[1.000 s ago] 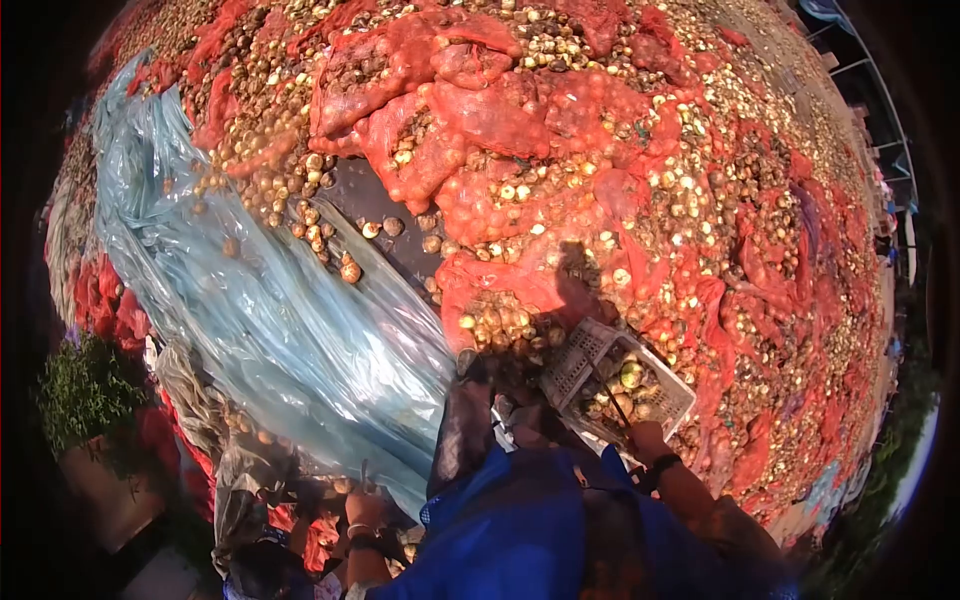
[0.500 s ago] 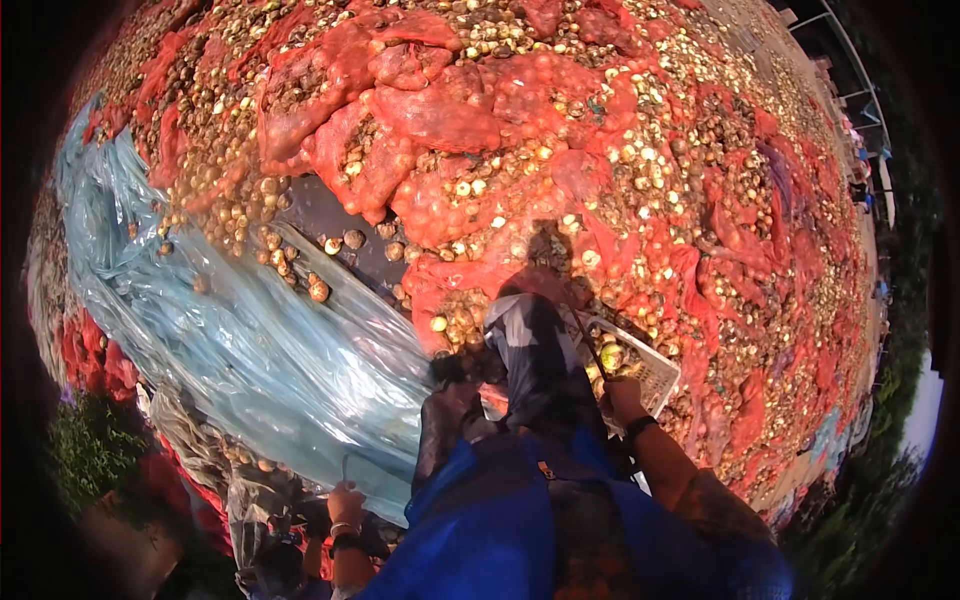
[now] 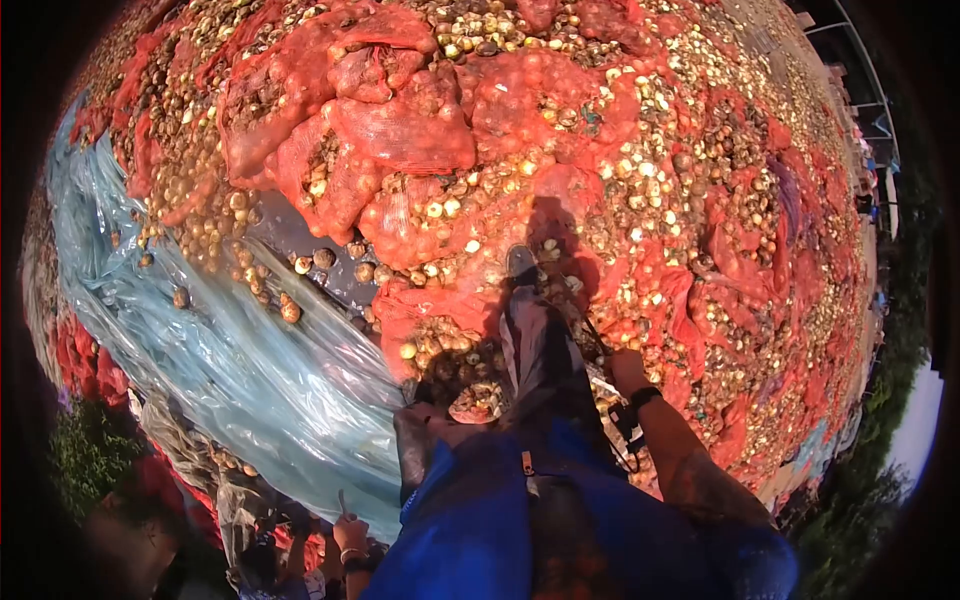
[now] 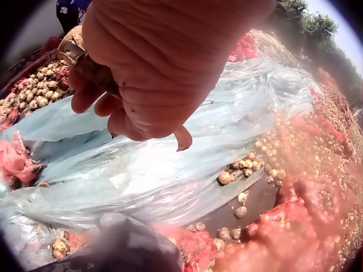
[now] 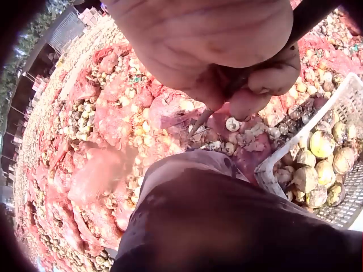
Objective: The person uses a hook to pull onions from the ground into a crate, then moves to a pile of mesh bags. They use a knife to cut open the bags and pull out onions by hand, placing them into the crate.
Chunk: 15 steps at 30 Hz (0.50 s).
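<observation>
Low in the head view my left hand [image 3: 350, 533] grips a tool, whose thin blade [image 3: 342, 500] sticks up. The left wrist view shows my left hand [image 4: 153, 68] curled round its brown handle [image 4: 97, 71], with a curved tip [image 4: 182, 139] past the palm. My right hand [image 3: 628, 372] holds a dark rod [image 3: 592, 330] beside my leg. Close up, my right hand's fingers [image 5: 249, 102] wrap this rod, its thin end [image 5: 199, 120] pointing down. A pale plastic crate [image 5: 269, 180] holding onions [image 5: 306, 177] lies beyond my leg, mostly hidden in the head view.
Red mesh bags [image 3: 400, 130] and loose onions cover the ground ahead and right. Blue plastic sheeting [image 3: 230, 360] stretches along the left, beside a dark patch [image 3: 300, 235]. My foot [image 3: 521, 265] is on the pile. Other people's arms show at lower left.
My leg has swung forward and the foot has come down on the bags, covering most of the crate. The view has shifted; both hands keep their grip.
</observation>
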### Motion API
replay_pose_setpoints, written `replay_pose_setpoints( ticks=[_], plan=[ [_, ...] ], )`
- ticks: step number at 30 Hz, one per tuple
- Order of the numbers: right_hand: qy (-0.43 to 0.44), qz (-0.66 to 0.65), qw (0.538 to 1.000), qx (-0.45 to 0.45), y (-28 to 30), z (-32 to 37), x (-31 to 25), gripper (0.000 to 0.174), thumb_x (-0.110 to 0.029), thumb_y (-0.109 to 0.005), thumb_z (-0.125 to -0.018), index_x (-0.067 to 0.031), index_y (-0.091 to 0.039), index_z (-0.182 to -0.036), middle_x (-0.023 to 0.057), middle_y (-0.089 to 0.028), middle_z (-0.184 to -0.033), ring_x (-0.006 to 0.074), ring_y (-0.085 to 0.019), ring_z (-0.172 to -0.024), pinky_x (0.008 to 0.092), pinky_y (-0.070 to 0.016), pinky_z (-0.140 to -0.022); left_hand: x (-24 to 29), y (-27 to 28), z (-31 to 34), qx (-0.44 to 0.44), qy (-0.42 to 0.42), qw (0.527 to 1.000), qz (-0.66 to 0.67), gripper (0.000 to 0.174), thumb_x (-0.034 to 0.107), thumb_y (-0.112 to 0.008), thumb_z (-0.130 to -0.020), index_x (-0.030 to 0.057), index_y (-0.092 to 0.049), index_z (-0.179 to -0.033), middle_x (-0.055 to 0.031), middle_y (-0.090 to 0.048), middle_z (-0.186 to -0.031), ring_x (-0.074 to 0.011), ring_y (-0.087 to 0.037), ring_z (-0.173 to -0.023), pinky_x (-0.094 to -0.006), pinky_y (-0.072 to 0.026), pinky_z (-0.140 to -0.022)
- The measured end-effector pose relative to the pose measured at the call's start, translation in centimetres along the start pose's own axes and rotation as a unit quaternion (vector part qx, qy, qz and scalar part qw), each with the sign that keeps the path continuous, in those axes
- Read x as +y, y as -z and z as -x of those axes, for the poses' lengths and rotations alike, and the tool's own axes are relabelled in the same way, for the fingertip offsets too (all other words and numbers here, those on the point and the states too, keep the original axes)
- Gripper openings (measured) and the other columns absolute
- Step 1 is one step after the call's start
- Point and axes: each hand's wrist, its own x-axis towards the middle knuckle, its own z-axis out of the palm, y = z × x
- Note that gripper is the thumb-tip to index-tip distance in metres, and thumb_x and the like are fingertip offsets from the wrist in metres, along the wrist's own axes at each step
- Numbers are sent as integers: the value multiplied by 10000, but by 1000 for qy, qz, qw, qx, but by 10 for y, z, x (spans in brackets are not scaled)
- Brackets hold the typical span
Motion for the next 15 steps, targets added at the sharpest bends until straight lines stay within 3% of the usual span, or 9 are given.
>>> replay_pose_setpoints(
  ticks=[2,4,6,8,9,12,13,14,15],
  plan=[
    [-28,57,997,34,11,-18,-31,42,-17,-629,-772,16,-629,-745,104,-583,-584,209,-560,-446,333,-408,-394,46,-18,13,-31,-21,996,-75,368,0,-598,-711,-11,-655,-1074,-145,-678,-832,-278,-675,-585,-357,-553,-431],
    [-20,-42,999,-8,29,-50,-33,72,-27,-627,-776,38,-657,-782,116,-607,-617,220,-570,-455,334,-413,-400,106,-30,33,-10,-13,996,-90,385,20,-598,-725,-17,-649,-1104,-153,-672,-810,-287,-667,-558,-345,-530,-415],
    [2,-6,1000,-11,44,-83,-46,113,-32,-622,-779,41,-686,-838,118,-634,-650,225,-589,-473,327,-425,-410,159,-39,45,-26,20,999,-2,395,38,-590,-743,-21,-643,-1130,-160,-673,-813,-280,-663,-551,-332,-482,-382],
    [143,259,954,46,57,-107,-79,80,-65,-642,-828,1,-684,-846,39,-615,-634,161,-585,-513,353,-447,-449,209,-51,69,-14,25,1000,-12,403,42,-585,-748,-24,-638,-1141,-164,-671,-811,-278,-660,-544,-327,-463,-372],
    [76,249,966,9,62,-112,-108,215,-86,-644,-831,9,-700,-1015,68,-654,-688,161,-618,-541,319,-483,-457,225,-55,83,-5,20,1000,-15,411,46,-580,-752,-26,-633,-1153,-169,-669,-810,-277,-658,-538,-322,-444,-362],
    [2,148,988,-34,75,-144,-165,230,-92,-646,-833,14,-690,-1032,73,-641,-679,162,-606,-529,289,-471,-440,222,-70,103,-8,33,999,-3,485,12,-605,-715,47,-616,-1199,-106,-639,-768,-233,-634,-503,-348,-458,-379],
    [23,165,985,-45,78,-159,-181,219,-89,-645,-832,11,-691,-1022,75,-637,-673,161,-603,-528,286,-469,-435,147,-79,68,53,-172,971,-157,412,19,-614,-713,48,-642,-1123,-94,-641,-775,-222,-654,-572,-342,-481,-417],
    [43,183,980,-58,79,-173,-196,208,-86,-643,-832,8,-693,-1011,76,-632,-668,161,-601,-527,284,-468,-431,158,-79,93,52,-164,972,-160,412,19,-614,-713,48,-642,-1123,-94,-641,-775,-222,-654,-572,-342,-481,-417],
    [73,182,977,-80,73,-174,-226,174,-97,-648,-834,3,-683,-971,75,-624,-662,164,-595,-522,300,-462,-430,177,-76,128,32,-59,989,-129,360,54,-610,-723,40,-666,-1078,-129,-675,-796,-253,-681,-644,-374,-519,-547]
  ],
)
